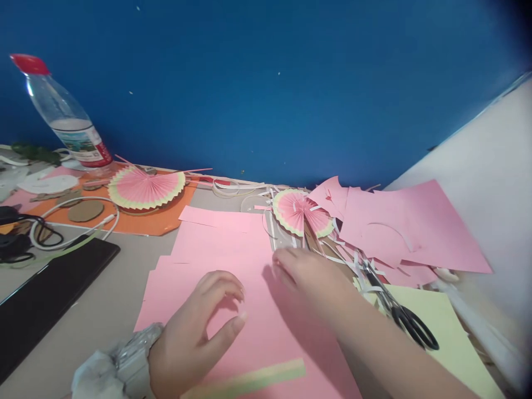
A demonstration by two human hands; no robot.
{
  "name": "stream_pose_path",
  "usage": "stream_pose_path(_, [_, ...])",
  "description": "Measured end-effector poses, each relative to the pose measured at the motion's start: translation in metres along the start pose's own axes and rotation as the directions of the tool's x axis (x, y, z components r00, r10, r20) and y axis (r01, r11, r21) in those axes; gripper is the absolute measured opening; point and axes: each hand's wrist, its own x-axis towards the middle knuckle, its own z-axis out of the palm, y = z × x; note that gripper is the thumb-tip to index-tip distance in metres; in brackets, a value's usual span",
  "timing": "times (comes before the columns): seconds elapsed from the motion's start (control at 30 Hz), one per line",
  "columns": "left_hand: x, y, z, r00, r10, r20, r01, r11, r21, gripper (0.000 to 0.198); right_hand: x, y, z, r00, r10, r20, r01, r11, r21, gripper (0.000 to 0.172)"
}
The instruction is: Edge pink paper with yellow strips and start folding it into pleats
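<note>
My left hand [199, 330] is over a stack of pink paper sheets [249, 338], thumb and curled fingers apart with nothing between them. A narrow yellow-green paper strip [266, 378] lies across the pink paper below that hand. My right hand [305, 274] reaches over the right side of the sheets, its fingers loosely bent downward; no held thing shows in it. Just beyond it lies a pleated pink paper fan with a yellow edge [291, 210]. Another pleated fan [145, 188] sits at the back left.
Black-handled scissors [399, 313] lie right of my forearm on pale yellow paper [453, 332]. Pink sheets [411, 227] and scraps crowd the back right. At left are a bottle [75, 122], an orange sheet [166, 221], a white cable [45, 216] and a black flat device [54, 299].
</note>
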Motion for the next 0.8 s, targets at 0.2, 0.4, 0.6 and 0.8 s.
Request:
stream_pose_path(0.2, [0.005, 0.003, -0.002, 0.999, -0.019, -0.035, 0.016, 0.995, -0.100, 0.009, 0.103, 0.027, 0.011, 0.979, -0.196, -0.058, 0.190, 0.977, -0.101, 0.041])
stream_pose_path(0.4, [0.008, -0.001, -0.002, 0.995, -0.047, -0.083, 0.036, 0.991, -0.131, 0.016, 0.159, 0.036, 0.022, 0.943, -0.299, -0.144, 0.279, 0.949, -0.146, 0.026])
stream_pose_path(0.6, [0.004, -0.003, -0.003, 0.992, -0.069, -0.103, 0.049, 0.981, -0.185, 0.020, 0.104, 0.015, 0.010, 0.871, -0.299, -0.389, 0.275, 0.954, -0.117, 0.021])
stream_pose_path(0.8, [0.005, 0.001, -0.006, 0.995, -0.097, -0.031, 0.084, 0.956, -0.281, 0.028, -0.003, -0.030, 0.021, 0.687, -0.330, -0.648, 0.436, 0.900, 0.004, 0.020])
